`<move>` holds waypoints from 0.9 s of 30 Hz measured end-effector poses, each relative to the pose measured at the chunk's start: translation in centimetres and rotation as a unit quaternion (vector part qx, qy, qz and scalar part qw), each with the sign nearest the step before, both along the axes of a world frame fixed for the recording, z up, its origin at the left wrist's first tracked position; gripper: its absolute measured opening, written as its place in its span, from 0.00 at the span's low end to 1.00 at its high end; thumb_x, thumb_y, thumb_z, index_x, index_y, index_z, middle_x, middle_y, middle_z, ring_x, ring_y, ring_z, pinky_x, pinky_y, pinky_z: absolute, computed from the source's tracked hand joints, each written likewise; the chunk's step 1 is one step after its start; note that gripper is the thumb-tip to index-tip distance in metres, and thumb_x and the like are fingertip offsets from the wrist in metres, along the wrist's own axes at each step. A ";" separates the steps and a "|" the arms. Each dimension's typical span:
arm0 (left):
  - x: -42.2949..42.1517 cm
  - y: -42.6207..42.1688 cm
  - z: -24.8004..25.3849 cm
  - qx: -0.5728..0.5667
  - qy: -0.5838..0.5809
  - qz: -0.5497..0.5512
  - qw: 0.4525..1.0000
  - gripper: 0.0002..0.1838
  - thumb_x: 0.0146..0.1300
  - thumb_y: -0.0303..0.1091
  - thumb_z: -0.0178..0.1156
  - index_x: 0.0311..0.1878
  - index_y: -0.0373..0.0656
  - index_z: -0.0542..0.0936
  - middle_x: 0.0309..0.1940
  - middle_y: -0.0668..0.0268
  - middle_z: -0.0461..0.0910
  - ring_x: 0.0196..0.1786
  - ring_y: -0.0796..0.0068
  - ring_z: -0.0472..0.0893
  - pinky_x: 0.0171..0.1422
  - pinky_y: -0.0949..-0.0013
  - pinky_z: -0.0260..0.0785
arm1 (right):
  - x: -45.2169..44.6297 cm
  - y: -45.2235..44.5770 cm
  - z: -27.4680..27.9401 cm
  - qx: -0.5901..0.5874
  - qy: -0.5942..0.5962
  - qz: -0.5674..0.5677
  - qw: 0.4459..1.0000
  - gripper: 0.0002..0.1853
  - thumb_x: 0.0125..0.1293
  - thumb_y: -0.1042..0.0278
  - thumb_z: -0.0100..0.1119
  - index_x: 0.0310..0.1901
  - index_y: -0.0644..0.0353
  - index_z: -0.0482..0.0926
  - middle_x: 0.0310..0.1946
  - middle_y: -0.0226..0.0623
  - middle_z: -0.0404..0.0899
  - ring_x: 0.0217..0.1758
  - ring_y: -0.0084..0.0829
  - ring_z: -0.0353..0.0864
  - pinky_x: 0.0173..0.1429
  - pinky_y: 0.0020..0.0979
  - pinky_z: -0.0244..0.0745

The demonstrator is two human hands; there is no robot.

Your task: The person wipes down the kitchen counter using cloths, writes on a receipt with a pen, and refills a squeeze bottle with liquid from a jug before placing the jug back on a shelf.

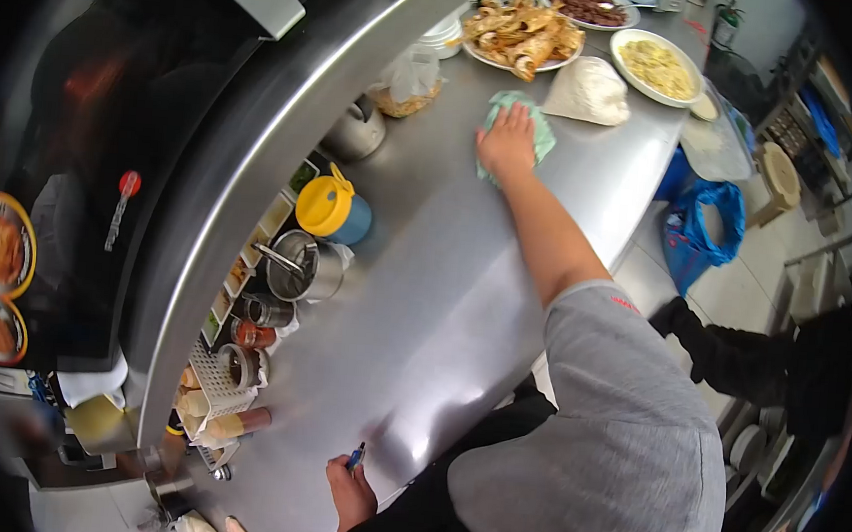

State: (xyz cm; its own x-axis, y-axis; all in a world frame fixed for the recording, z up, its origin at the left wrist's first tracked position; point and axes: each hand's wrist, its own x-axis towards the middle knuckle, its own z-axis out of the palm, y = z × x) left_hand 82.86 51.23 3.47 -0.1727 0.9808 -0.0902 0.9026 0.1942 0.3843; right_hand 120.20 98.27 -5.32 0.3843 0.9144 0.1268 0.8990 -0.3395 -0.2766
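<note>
My right hand (509, 143) lies flat with outstretched fingers on a light green cloth (539, 136), pressing it on the steel counter (414, 295). A knotted plastic bag of something white (588, 90) stands just beyond the cloth. A plate of browned meat pieces (523, 34) is also close to that hand. Near the counter's front edge, my left hand (351, 493) is closed around a dark blue pen (356, 456), its tip sticking out. A bottle of sauce (239, 424) lies to the side of the left hand.
Along the counter's back stand a yellow-lidded blue jug (333, 208), a steel pot (299, 267), small jars (255, 335) and a perforated white basket (210, 384). At the far end are a dish of pale yellow food (657, 67) and a plate of dark food (589, 3). A blue-lined bin (700, 231) stands beside the counter.
</note>
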 end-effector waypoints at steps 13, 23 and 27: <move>3.1 3.0 -0.9 -0.022 0.041 0.008 0.999 0.11 0.62 0.19 0.52 0.47 0.31 0.66 0.43 0.48 0.69 0.47 0.48 0.71 0.53 0.56 0.63 | -7.2 -7.2 1.5 -0.085 0.234 0.396 0.884 0.27 0.63 0.69 0.41 0.63 0.73 0.63 0.67 0.61 0.59 0.69 0.49 0.63 0.74 0.44 0.53; 5.2 8.5 -0.4 -0.007 0.002 -0.079 0.997 0.12 0.64 0.22 0.51 0.49 0.30 0.66 0.46 0.45 0.67 0.49 0.46 0.69 0.57 0.54 0.61 | 14.9 -16.8 -0.6 0.027 -0.033 0.057 0.997 0.29 0.67 0.60 0.44 0.69 0.58 0.60 0.72 0.40 0.55 0.76 0.38 0.52 0.76 0.51 0.42; 5.3 7.0 -0.4 -0.014 0.010 -0.081 0.997 0.13 0.63 0.21 0.51 0.49 0.30 0.66 0.45 0.45 0.68 0.50 0.45 0.69 0.57 0.52 0.60 | 24.8 -8.0 -0.9 0.016 -0.015 -0.212 0.977 0.29 0.69 0.56 0.42 0.69 0.58 0.58 0.74 0.40 0.52 0.77 0.40 0.49 0.74 0.52 0.49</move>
